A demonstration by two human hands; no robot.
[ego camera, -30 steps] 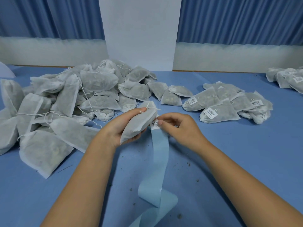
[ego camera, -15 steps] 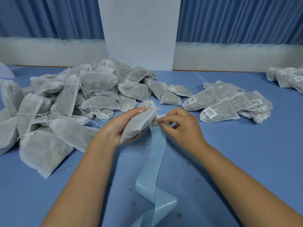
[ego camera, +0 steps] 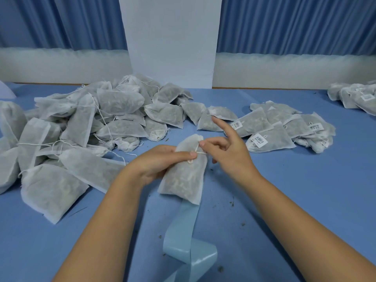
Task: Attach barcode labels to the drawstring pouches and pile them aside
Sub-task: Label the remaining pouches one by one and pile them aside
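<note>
Blue curtains (ego camera: pixel 284 23) and a white panel (ego camera: pixel 171 37) stand behind a table (ego camera: pixel 305 190) covered in blue cloth, with dark crumbs scattered on it near the person's arms. The left hand (ego camera: pixel 160 163) grips one pouch (ego camera: pixel 183 178) from the left side. Its fingers are curled under the bag and its thumb (ego camera: pixel 192 154) is pressed flat across the top face just below the gathered neck. The pouch lies tilted between the two hands, neck pointing away from the person and bottom edge towards them. The right hand (ego camera: pixel 230 153) is just beside the neck, its thumb and a bent finger pinching the drawstring (ego camera: pixel 197 150), which runs from those fingertips down to the left thumb. The right index finger (ego camera: pixel 222 126) sticks out straight, up and away, touching nothing. No label shows on the held pouch. A pale blue strip (ego camera: pixel 181 226) comes out from under the pouch's bottom edge and curls in a loop near the front edge of the view. A big heap of unlabelled pouches (ego camera: pixel 81 129) fills the left of the table. To the right, well apart from the hands, lies a smaller pile of labelled pouches (ego camera: pixel 280 127) with a barcode label (ego camera: pixel 258 140) facing up. A further pile (ego camera: pixel 354 96) sits at the far right edge.
</note>
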